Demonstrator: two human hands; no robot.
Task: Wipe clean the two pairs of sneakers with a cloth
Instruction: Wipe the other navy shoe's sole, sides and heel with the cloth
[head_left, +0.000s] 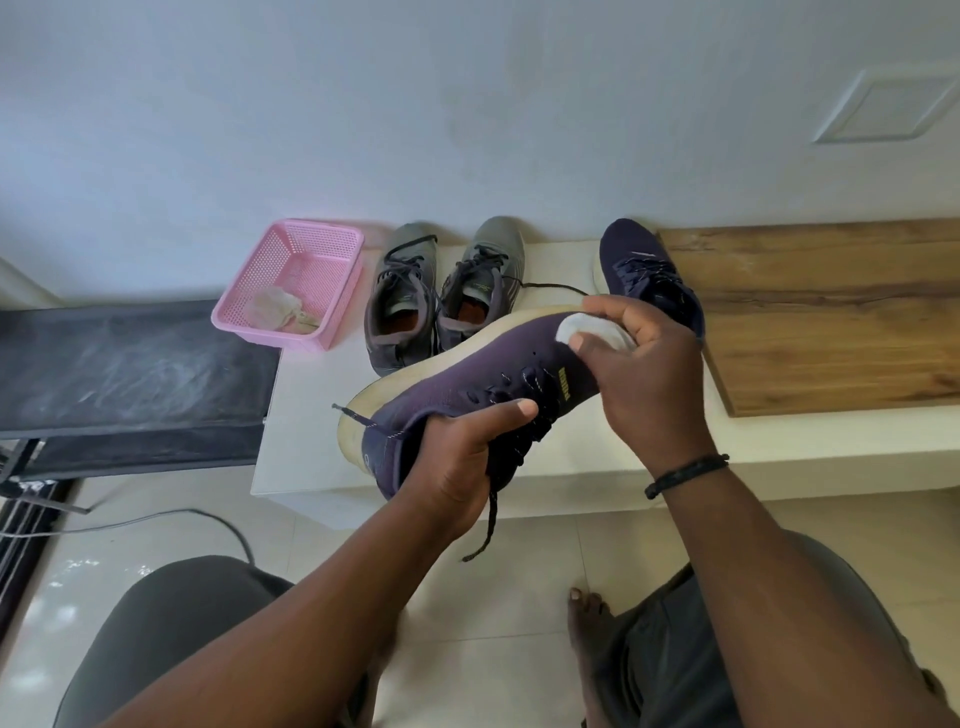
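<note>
Wiping is best done with short strokes: the dark purple knit sneaker (493, 374) is gripped at its collar by the left hand (457, 457), above the pale ledge (311, 415), while the small white cloth (592, 330) is pinched against its toe by the right hand (644, 374).

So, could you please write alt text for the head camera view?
A seated person's left hand holds a navy sneaker while the right hand presses a white cloth against its toe. Behind sit its mate, a grey pair and a pink basket.
</note>
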